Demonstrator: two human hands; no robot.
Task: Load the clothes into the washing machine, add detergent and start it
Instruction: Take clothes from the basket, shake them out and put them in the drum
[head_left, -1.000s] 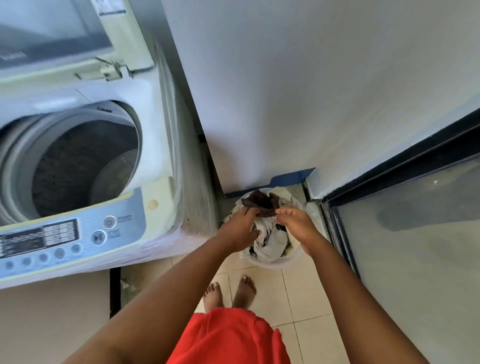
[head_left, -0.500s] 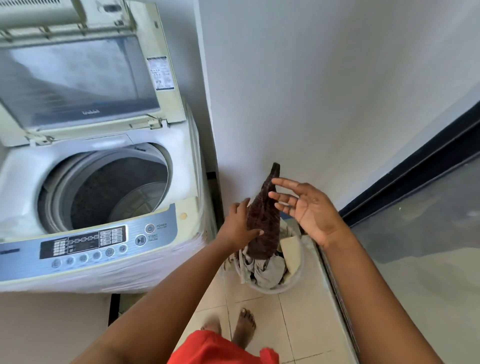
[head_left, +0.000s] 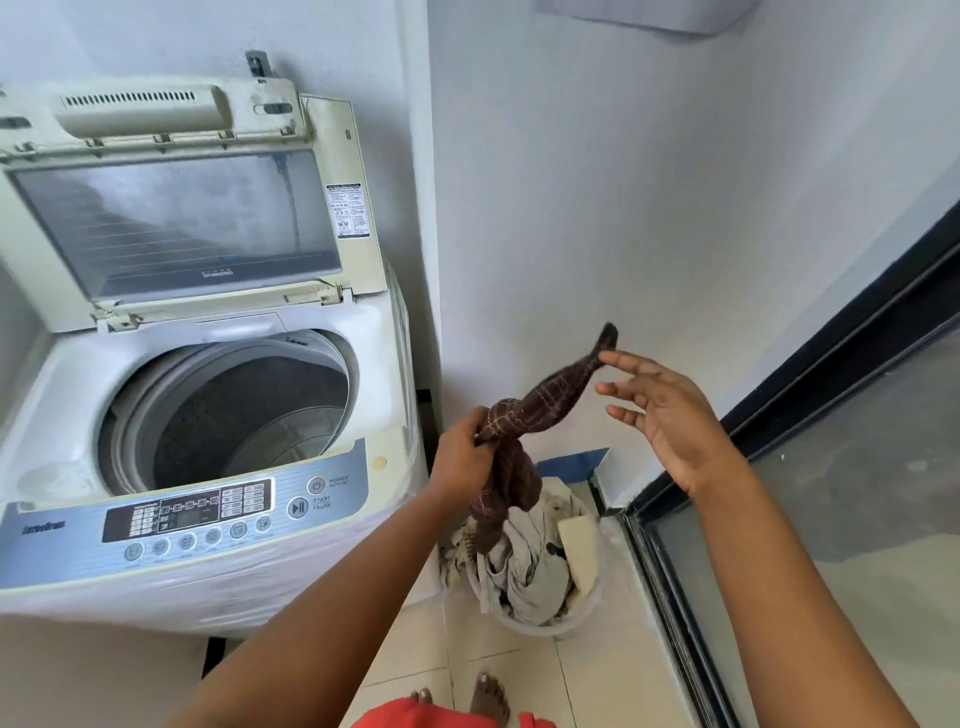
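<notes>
Feet (head_left: 470, 699) stand bare on the pale tiled floor (head_left: 613, 691) at the bottom of the view, above a strip of red cloth (head_left: 441, 719) at the frame's lower edge. Just beyond them sits a round white laundry basket (head_left: 553, 626), heaped with light-coloured clothes (head_left: 530, 566). It stands on the floor between the washing machine (head_left: 208, 582) on the left and a dark-framed glass door (head_left: 810, 519) on the right.

Above the basket, the left hand (head_left: 460, 457) has its grip closed around a dark brown garment with thin pale stripes (head_left: 524, 415). One twisted end of it rises up and to the right; the other end hangs down onto the heap. The right hand (head_left: 660, 410) is held beside it with its grip loose and fingers (head_left: 623, 361) spread, one fingertip at or just beside the garment's raised end; it holds nothing.

Left of the hands, the top-loading washing machine stands with its lid (head_left: 176, 218) raised upright. The drum (head_left: 244, 421) lies in shadow, and no clothes show in it. The control panel (head_left: 187, 512) runs along the near edge. White walls (head_left: 623, 182) rise behind.
</notes>
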